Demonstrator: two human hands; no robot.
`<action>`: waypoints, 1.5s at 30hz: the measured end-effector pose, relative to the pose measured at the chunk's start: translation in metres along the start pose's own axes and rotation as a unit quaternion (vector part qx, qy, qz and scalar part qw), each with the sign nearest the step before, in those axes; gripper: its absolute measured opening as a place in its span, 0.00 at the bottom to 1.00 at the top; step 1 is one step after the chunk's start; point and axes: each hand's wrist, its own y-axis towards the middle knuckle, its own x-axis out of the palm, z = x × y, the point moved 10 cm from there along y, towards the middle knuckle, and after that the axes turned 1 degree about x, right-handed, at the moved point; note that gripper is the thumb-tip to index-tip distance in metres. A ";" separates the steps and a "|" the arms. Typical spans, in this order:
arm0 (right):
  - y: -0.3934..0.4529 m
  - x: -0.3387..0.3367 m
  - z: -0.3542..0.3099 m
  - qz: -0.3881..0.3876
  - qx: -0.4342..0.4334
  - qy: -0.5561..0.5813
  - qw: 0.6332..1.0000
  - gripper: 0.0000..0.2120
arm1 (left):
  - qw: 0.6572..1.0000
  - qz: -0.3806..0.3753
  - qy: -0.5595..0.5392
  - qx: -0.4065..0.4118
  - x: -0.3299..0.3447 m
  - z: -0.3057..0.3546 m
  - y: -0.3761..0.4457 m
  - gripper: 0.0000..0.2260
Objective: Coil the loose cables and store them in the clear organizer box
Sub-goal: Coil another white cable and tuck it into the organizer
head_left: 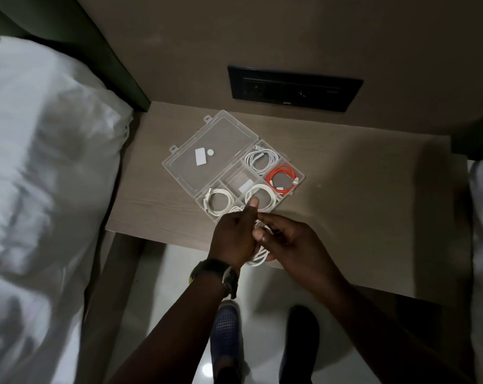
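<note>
Fingers: both sets curled closed round one white cable, pinched between the two hands at the near edge of the table.
Left hand: thumb up, fist closed on the cable's loops; a dark watch on the wrist.
Right hand: thumb and fingers closed on the cable, touching the left hand.
White cable in hand: partly coiled, loops hanging below the hands, over the table's near edge; not in the box.
Feet: dark perforated clogs on a pale glossy floor under the arms.
Clear organizer box: open on the table just beyond the hands, set diagonally, lid laid flat to the left.
Near compartments: one coiled white cable on the left, another beside it, partly hidden by the left thumb.
Middle compartment: holds no cable, a small white label on its bottom.
Far compartments: an orange coiled cable and, beyond it, a white coiled cable.
Bed: white bedding left of the table.
Wall: a black switch panel beyond the box.
</note>
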 end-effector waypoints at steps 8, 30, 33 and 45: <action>0.041 -0.008 -0.015 0.114 0.021 -0.053 0.992 0.08 | 0.979 0.150 0.066 0.125 -0.030 0.020 0.032 0.19; 0.167 -0.012 -0.035 0.201 -0.094 -0.219 0.950 0.03 | 0.915 0.119 0.295 0.248 -0.040 0.049 0.107 0.17; 0.163 -0.003 -0.040 0.181 -0.139 -0.303 0.925 0.04 | 0.927 0.129 0.274 0.223 -0.046 0.033 0.108 0.11; 0.166 0.003 -0.039 0.168 -0.158 -0.351 0.907 0.07 | 0.932 0.134 0.270 0.202 -0.051 0.014 0.099 0.03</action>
